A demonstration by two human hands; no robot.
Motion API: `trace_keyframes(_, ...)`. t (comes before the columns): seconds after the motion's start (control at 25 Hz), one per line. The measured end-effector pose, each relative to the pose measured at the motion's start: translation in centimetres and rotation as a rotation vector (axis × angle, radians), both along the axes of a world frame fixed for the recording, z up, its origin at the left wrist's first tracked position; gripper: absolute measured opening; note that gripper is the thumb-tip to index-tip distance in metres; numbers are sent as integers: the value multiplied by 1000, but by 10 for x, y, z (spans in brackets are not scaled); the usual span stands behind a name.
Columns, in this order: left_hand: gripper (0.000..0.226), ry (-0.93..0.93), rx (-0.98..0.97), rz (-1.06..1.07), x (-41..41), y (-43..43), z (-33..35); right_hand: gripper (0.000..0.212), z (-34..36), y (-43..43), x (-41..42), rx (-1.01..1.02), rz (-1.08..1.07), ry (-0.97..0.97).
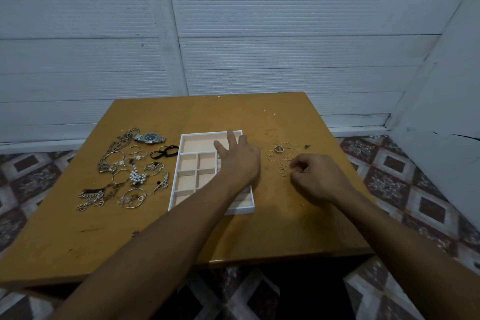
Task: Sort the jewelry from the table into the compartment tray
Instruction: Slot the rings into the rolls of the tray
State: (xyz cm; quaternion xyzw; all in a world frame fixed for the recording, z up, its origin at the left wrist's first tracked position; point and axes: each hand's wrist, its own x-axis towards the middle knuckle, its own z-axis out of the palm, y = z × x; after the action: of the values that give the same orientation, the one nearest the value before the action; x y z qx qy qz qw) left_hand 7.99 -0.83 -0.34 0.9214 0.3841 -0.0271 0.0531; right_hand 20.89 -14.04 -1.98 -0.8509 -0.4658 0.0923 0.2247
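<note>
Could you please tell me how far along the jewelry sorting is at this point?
Barely begun. The visible compartments of the compartment tray look empty. In hand: the right hand pinches at the thin rings, while the left hand hovers open over the tray. Left: the rings, the wristwatch, the pearl piece and the chains, all on the table.

Two bare forearms reach in from the near edge, no sleeves in view; the left hand (240,161) and right hand (318,179) wear no gloves, wristbands or watch that shows
</note>
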Motion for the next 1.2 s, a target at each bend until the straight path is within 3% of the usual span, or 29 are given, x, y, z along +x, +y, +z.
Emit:
trace_keyframes(0.28, 13, -153, -91, -38, -6, -5, 5, 24, 5, 8, -8, -20, 2, -41)
trace_keyframes(0.52, 21, -290, -151, 35, -42, 17, 27, 18, 4, 17, -17, -69, -44, -52)
trace_keyframes(0.6, 22, -319, -252, 38, -58, 31, 37, 15, 4, 19, -18, -85, -64, -37)
trace_keyframes(0.68, 20, -302, -335, 28, -71, 43, 43, 13, 4, 22, -19, -105, -79, -5)
trace_keyframes(0.92, 23, -262, -336, 41, -88, 57, 42, 16, 8, 24, -20, -102, -59, 84)
trace_keyframes(1.2, 21, -274, -376, 40, -86, 62, 38, 5, 24, 24, -20, -66, -1, 122)
